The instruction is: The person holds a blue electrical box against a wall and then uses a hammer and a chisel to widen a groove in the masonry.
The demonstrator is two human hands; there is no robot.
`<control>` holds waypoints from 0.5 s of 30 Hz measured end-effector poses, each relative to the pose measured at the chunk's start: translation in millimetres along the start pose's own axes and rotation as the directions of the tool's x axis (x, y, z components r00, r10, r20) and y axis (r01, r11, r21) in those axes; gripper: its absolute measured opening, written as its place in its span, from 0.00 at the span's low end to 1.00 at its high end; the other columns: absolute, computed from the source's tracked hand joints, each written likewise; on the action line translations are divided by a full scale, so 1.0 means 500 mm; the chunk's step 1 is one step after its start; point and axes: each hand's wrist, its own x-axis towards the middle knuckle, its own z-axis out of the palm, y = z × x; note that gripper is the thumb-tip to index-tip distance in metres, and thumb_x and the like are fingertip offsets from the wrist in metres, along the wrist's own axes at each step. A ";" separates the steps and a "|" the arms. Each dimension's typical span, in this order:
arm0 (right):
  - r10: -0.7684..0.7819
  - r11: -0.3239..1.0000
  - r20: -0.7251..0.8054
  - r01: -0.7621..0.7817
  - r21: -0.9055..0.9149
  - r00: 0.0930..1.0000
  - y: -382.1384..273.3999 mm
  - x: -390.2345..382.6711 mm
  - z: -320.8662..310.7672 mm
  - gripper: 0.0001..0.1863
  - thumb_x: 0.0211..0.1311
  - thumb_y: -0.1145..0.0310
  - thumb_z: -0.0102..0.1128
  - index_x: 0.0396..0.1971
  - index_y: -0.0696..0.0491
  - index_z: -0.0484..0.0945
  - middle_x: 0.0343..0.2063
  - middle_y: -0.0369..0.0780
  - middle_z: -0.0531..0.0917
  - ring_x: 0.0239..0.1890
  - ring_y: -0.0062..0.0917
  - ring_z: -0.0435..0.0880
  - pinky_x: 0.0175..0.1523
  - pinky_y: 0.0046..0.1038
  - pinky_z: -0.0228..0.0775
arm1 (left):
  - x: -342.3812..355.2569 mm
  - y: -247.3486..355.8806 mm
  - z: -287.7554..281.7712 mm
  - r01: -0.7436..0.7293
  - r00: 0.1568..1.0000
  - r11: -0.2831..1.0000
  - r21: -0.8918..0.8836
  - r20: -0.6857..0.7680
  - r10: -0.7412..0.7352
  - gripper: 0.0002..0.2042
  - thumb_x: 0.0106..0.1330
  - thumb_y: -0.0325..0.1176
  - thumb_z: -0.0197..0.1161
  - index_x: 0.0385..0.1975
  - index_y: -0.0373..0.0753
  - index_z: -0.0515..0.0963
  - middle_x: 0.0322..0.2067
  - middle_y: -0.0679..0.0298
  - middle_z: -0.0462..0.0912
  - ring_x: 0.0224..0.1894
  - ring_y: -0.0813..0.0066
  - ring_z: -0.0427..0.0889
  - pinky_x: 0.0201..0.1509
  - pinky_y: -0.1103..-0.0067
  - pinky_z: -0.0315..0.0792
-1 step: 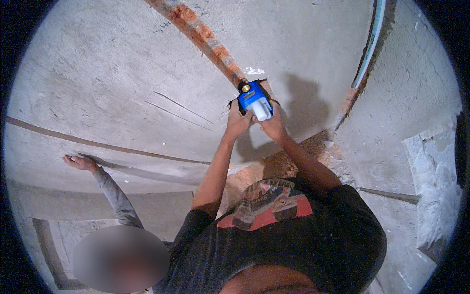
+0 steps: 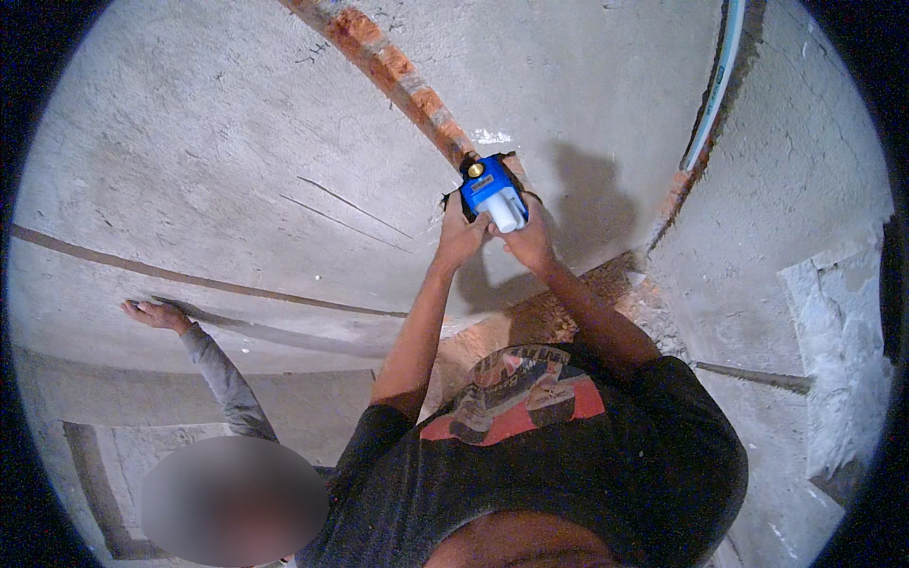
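In a hole cut in the grey plastered wall (image 2: 379,114) sits a blue in-wall valve body (image 2: 485,180). It has a round brass port at its upper left and a white plastic cover (image 2: 504,212) on its front. My left hand (image 2: 460,235) is closed around its lower left side. On its lower right side, my right hand (image 2: 530,241) grips it, with both thumbs close to the white cover. The fingers behind the valve body are partly hidden. Dark, ragged gaps show around it.
A chased groove (image 2: 398,80) baring orange brick runs up left from the hole. Another groove at right holds a pale blue pipe (image 2: 712,99). At lower left, a co-worker's hand (image 2: 159,314) touches the wall. Broken masonry (image 2: 606,284) shows beneath my right forearm.
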 end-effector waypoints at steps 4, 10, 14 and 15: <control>0.034 0.999 0.002 -0.034 -0.034 0.999 -0.002 0.002 -0.005 0.45 0.43 0.67 0.73 0.60 0.55 0.55 0.49 0.45 0.72 0.42 0.30 0.79 0.30 0.27 0.81 | 0.001 0.009 0.003 0.027 1.000 0.999 0.021 0.013 -0.027 0.24 0.54 0.25 0.62 0.51 0.28 0.64 0.43 0.49 0.75 0.48 0.60 0.75 0.54 0.70 0.67; 0.037 0.999 0.032 -0.037 -0.007 0.999 -0.006 0.004 -0.004 0.45 0.43 0.67 0.73 0.60 0.56 0.54 0.50 0.46 0.71 0.45 0.31 0.78 0.31 0.28 0.81 | 0.009 -0.033 0.003 0.033 0.999 0.999 0.030 0.023 -0.034 0.27 0.54 0.25 0.62 0.55 0.32 0.64 0.46 0.52 0.75 0.50 0.62 0.75 0.57 0.71 0.66; 0.187 0.976 0.142 -0.200 0.085 0.972 -0.080 -0.010 -0.034 0.44 0.44 0.69 0.73 0.60 0.56 0.54 0.49 0.46 0.72 0.45 0.31 0.78 0.31 0.28 0.82 | 0.005 0.004 0.000 0.055 0.998 0.999 -0.002 0.045 -0.055 0.27 0.53 0.26 0.63 0.55 0.32 0.64 0.46 0.52 0.75 0.49 0.62 0.75 0.57 0.71 0.67; 0.177 0.977 0.136 -0.191 0.094 0.975 -0.081 -0.010 -0.034 0.44 0.44 0.69 0.73 0.59 0.56 0.54 0.49 0.46 0.72 0.45 0.31 0.79 0.31 0.28 0.82 | 0.005 0.000 0.001 0.048 0.998 0.998 0.028 0.041 -0.049 0.27 0.54 0.26 0.62 0.55 0.32 0.64 0.46 0.52 0.75 0.49 0.61 0.75 0.57 0.71 0.67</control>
